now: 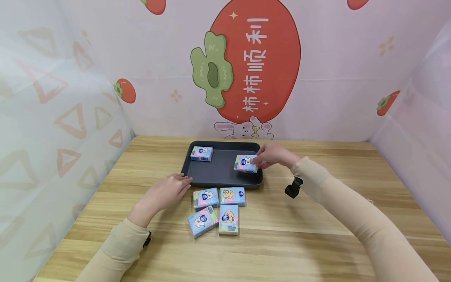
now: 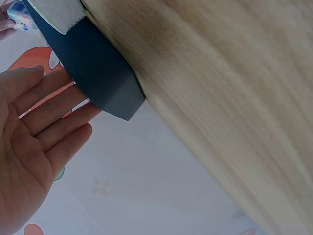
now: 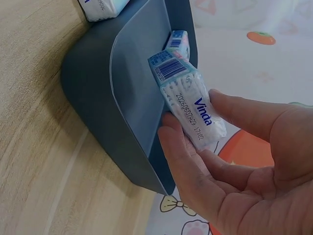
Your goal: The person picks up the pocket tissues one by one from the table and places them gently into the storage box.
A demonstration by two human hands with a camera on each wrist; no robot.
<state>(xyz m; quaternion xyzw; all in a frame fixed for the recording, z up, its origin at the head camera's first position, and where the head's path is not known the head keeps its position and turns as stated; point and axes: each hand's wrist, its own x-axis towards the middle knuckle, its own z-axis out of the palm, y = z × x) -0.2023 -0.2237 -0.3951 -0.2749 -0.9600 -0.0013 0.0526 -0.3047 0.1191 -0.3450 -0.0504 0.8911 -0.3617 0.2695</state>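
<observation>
Working before a pale backdrop printed with a giant red persimmon, at a wood-grain table bearing a dark rectangular tray near its far edge. Touching the tray's near left corner with the extended, slightly spread fingers of the left hand. Pinching, with thumb and fingertips of the right hand, a light-blue Vinda pack over the tray's right end. Pictured alongside one similar pack in the tray's far left corner and four more packs on the table, just outside the tray's near side.
</observation>
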